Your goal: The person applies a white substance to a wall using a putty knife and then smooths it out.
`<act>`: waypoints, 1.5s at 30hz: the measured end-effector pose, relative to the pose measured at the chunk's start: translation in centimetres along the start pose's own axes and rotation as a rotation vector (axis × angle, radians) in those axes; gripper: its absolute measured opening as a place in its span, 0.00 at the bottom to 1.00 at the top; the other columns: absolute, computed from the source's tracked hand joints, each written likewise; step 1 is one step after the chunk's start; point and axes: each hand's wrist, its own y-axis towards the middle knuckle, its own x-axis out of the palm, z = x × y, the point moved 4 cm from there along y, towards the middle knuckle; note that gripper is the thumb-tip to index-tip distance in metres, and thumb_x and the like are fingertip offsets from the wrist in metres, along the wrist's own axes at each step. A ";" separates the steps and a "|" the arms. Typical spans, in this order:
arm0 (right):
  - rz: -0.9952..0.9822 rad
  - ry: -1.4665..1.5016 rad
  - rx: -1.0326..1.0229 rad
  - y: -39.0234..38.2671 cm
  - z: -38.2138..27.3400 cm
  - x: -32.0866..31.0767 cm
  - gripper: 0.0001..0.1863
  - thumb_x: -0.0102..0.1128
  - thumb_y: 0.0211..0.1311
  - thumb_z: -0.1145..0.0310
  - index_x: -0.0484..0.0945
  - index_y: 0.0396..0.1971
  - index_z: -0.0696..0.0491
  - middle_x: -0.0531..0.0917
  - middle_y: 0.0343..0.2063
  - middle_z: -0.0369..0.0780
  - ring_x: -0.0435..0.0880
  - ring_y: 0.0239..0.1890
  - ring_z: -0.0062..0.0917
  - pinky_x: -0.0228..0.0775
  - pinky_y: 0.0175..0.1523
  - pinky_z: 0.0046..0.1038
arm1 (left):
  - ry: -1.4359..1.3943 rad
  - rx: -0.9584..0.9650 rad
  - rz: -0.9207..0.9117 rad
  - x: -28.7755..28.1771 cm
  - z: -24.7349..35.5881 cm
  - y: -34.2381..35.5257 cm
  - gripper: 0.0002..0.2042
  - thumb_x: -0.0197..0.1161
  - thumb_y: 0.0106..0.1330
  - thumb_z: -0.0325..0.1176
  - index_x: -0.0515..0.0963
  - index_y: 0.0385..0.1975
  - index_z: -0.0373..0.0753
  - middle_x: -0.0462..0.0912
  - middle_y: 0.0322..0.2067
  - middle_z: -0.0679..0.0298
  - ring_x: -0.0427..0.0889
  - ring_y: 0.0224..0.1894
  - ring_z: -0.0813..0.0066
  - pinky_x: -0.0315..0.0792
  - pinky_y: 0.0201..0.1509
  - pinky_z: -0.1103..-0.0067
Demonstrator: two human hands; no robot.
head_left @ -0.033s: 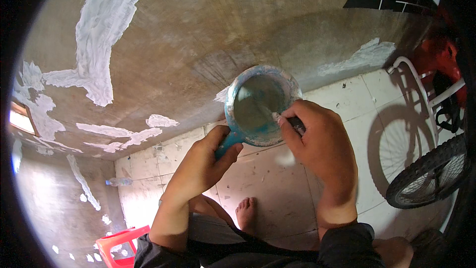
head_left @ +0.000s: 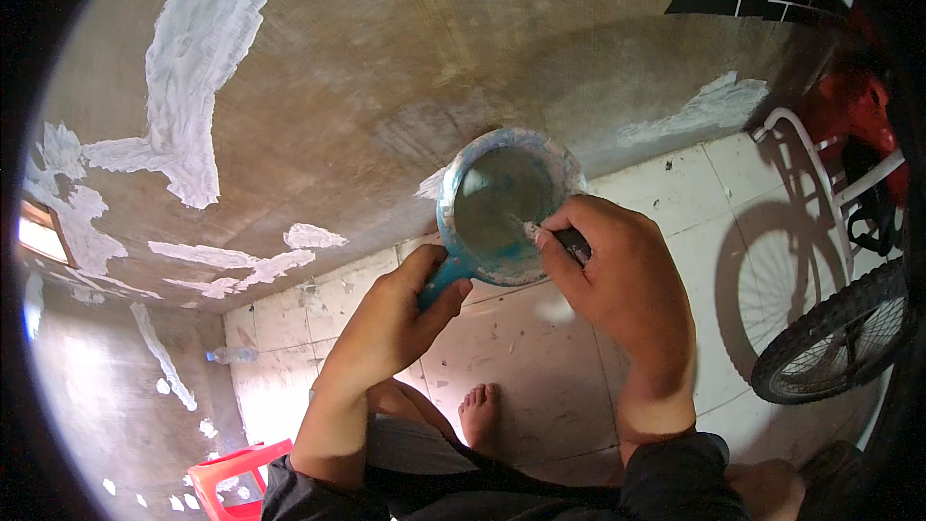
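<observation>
Facing the white-patched wall (head_left: pixel 386 48) across the upper frame, gripping the blue dipper (head_left: pixel 447 201) at centre with the left hand (head_left: pixel 391 320); pinching a dark-handled tool (head_left: pixel 577 247) with the right hand (head_left: pixel 629 265), apparently mixing inside, next calling for steady bracing.

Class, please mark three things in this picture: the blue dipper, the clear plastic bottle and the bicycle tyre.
Blue dipper (head_left: pixel 509 138): head view, far side of its rim.
Clear plastic bottle (head_left: pixel 232 355): head view, middle of its body.
Bicycle tyre (head_left: pixel 820 319): head view, its upper-left tread.
</observation>
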 end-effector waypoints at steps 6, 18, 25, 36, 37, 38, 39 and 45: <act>0.009 0.099 0.003 0.2 0.5 -0.3 0.06 0.63 0.58 0.73 0.78 0.31 0.59 0.83 0.27 0.48 0.85 0.29 0.39 0.75 0.37 0.34 | -0.027 -0.004 0.006 0.2 0.1 0.0 0.13 0.64 0.68 0.32 0.73 0.48 0.35 0.79 0.26 0.56 0.75 0.28 0.74 0.70 0.34 0.77; 0.065 0.238 0.086 0.7 3.5 -1.8 0.06 0.63 0.60 0.70 0.80 0.31 0.58 0.84 0.27 0.46 0.85 0.30 0.35 0.74 0.37 0.34 | -0.049 0.025 -0.024 0.3 0.8 0.1 0.09 0.61 0.71 0.30 0.73 0.46 0.36 0.78 0.29 0.68 0.75 0.29 0.84 0.70 0.31 0.83; 0.054 0.576 0.484 1.1 6.2 -3.2 0.07 0.63 0.63 0.69 0.82 0.31 0.57 0.80 0.17 0.36 0.68 0.14 0.10 0.55 0.19 0.17 | -0.049 -0.018 -0.037 -0.1 0.2 0.2 0.06 0.60 0.72 0.30 0.74 0.44 0.37 0.78 0.27 0.69 0.73 0.27 0.85 0.68 0.30 0.84; 0.151 1.236 0.453 -0.1 14.4 -6.5 0.12 0.55 0.64 0.66 0.79 0.34 0.60 0.78 0.17 0.41 0.63 0.09 0.16 0.51 0.11 0.17 | -0.167 -0.151 -0.026 0.2 0.7 0.4 0.09 0.60 0.71 0.35 0.74 0.43 0.36 0.78 0.25 0.70 0.72 0.24 0.86 0.66 0.27 0.85; 0.231 1.306 0.440 -0.7 15.8 -7.2 0.12 0.55 0.63 0.65 0.79 0.34 0.60 0.78 0.16 0.41 0.62 0.08 0.16 0.52 0.11 0.16 | -0.181 -0.157 -0.040 0.5 0.6 0.6 0.09 0.60 0.72 0.35 0.74 0.43 0.36 0.78 0.24 0.70 0.71 0.23 0.86 0.65 0.26 0.85; 0.264 1.422 0.360 -0.8 16.7 -8.1 0.14 0.56 0.63 0.62 0.78 0.37 0.59 0.79 0.18 0.41 0.64 0.10 0.17 0.52 0.11 0.16 | -0.193 -0.168 -0.045 0.4 0.5 0.5 0.09 0.60 0.72 0.35 0.74 0.43 0.37 0.78 0.24 0.70 0.71 0.23 0.87 0.65 0.25 0.85; 0.388 1.440 0.323 -1.4 17.7 -9.5 0.13 0.55 0.64 0.63 0.77 0.38 0.59 0.79 0.19 0.41 0.65 0.10 0.17 0.52 0.11 0.16 | -0.206 -0.179 -0.051 0.5 0.5 0.4 0.09 0.60 0.72 0.35 0.74 0.44 0.37 0.78 0.24 0.70 0.71 0.23 0.87 0.64 0.25 0.86; 0.819 1.174 0.059 -3.4 18.2 -13.9 0.13 0.54 0.71 0.63 0.76 0.42 0.59 0.81 0.28 0.39 0.73 0.21 0.14 0.60 0.18 0.15 | -0.222 -0.160 -0.061 0.7 1.2 0.1 0.10 0.59 0.72 0.33 0.73 0.45 0.33 0.77 0.25 0.69 0.70 0.23 0.87 0.63 0.24 0.86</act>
